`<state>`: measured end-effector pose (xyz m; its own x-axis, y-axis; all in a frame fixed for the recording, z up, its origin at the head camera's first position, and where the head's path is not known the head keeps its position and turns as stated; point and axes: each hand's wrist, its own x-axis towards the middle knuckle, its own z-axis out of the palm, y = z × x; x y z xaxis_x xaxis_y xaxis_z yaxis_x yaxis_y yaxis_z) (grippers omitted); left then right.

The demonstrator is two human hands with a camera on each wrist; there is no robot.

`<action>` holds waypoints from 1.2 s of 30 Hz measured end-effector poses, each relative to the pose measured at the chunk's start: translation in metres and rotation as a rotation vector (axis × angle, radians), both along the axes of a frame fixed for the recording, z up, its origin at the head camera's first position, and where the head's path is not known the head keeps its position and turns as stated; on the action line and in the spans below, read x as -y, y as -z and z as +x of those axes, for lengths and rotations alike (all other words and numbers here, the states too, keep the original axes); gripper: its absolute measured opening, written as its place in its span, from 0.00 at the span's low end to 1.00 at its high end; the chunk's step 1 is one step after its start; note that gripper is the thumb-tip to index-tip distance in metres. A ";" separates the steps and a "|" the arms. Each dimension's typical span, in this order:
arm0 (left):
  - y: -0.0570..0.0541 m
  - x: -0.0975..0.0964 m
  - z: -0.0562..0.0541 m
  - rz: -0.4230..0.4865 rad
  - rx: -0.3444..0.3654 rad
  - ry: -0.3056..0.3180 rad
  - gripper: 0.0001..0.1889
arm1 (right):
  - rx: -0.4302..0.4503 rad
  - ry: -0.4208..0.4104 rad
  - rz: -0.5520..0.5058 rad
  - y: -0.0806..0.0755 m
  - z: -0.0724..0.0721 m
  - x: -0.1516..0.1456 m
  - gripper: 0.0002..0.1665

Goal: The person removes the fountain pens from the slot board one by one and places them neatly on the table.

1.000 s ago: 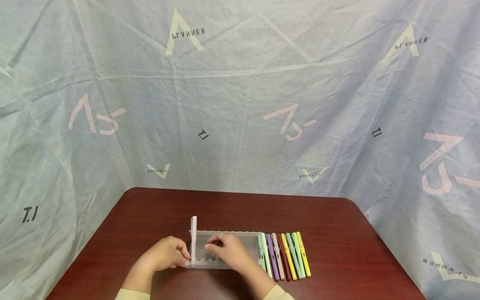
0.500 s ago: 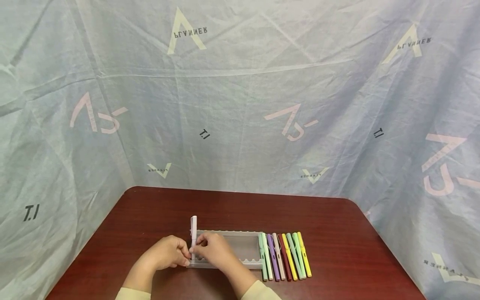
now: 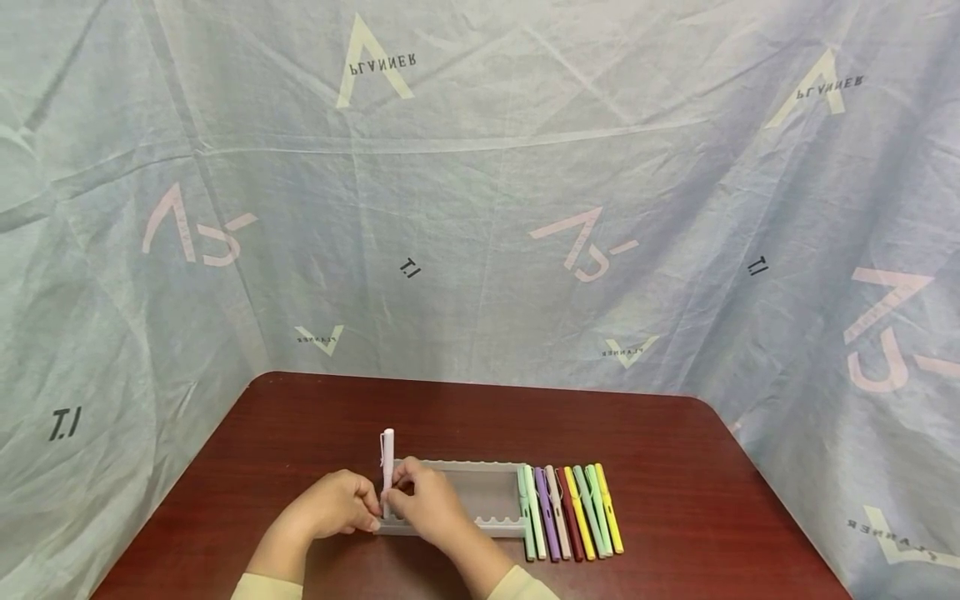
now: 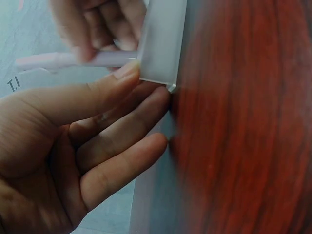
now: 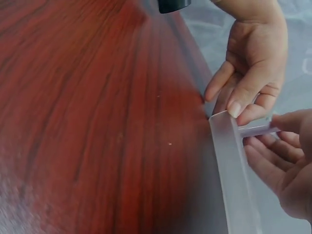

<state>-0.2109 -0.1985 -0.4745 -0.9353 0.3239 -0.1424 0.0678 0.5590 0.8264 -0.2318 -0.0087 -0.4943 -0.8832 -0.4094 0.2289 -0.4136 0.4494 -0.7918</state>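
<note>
At the left end of a clear tray with scalloped rims (image 3: 501,528) is a pale pink capped pen (image 3: 387,450). Its clip end reaches past the tray's back rim in the head view, and its lower end is at the front rim. My right hand (image 3: 431,500) pinches the pen's barrel between thumb and fingers, as the right wrist view also shows. My left hand (image 3: 337,505) grips the tray's front left corner, thumb on the wall and fingertips underneath in the left wrist view (image 4: 92,129). The right hand hides part of the tray's front rim.
Just right of the tray, several capped pens lie side by side: green, white, purple (image 3: 546,512), taupe, dark red and yellow (image 3: 609,508). Red-brown wood table (image 3: 300,425) surrounds them. Printed grey cloth (image 3: 480,208) hangs behind and at both sides.
My right hand has moved left from above the tray's middle to the pale pink pen and taken hold of it. The left hand has stayed at the corner.
</note>
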 end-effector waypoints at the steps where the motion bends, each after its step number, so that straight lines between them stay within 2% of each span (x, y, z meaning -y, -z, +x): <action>1: 0.000 0.000 0.000 0.000 -0.001 0.000 0.07 | 0.004 -0.010 -0.028 -0.001 0.000 0.000 0.07; 4: 0.001 0.000 0.000 -0.004 -0.007 0.002 0.07 | 0.046 -0.038 -0.113 -0.004 0.000 -0.002 0.06; 9: 0.001 0.001 0.000 0.001 -0.009 0.002 0.07 | 0.182 -0.099 -0.239 -0.002 0.001 -0.006 0.06; 14: 0.002 0.000 0.000 0.004 -0.020 0.003 0.07 | 0.258 -0.120 -0.315 0.005 0.002 -0.012 0.08; 27: 0.003 0.000 0.000 -0.006 -0.031 -0.007 0.07 | 0.275 -0.130 -0.333 0.005 0.002 -0.038 0.12; 36: 0.003 0.000 0.001 -0.008 -0.038 -0.002 0.07 | 0.327 -0.139 -0.365 0.005 0.001 -0.058 0.14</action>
<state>-0.2100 -0.1987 -0.4770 -0.9408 0.3209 -0.1092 0.0978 0.5654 0.8190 -0.2309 0.0496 -0.4995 -0.8752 -0.4733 0.1000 -0.1544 0.0774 -0.9850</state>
